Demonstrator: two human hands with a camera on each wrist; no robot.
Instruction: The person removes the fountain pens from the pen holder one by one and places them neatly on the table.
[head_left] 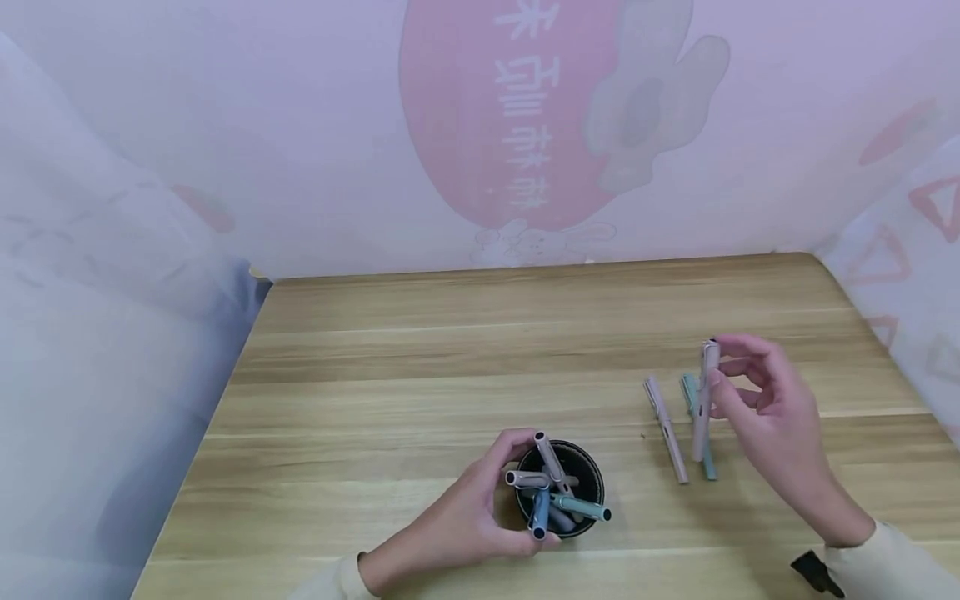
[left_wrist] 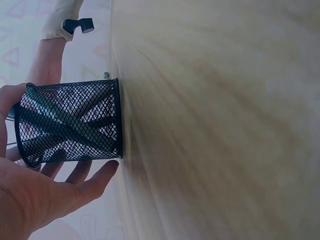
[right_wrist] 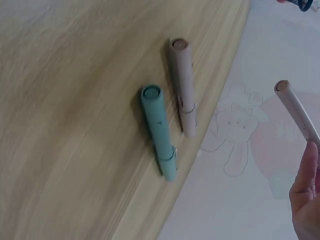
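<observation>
My left hand grips a black mesh pen holder that stands upright on the table, thumb on one side and fingers round the other. Several capped pens lean inside it, among them a blue pen and a green pen. To the right, my right hand pinches a pale pink pen between thumb and fingers, held up above the table. Below it a teal pen lies on the wood. Beside that one rests another pale pink pen, roughly parallel and apart from it.
The wooden table reaches back to a pale printed curtain with a pink shape and rabbit figures. More curtain hangs along the left and right sides. A black clip-like piece sits at my right sleeve.
</observation>
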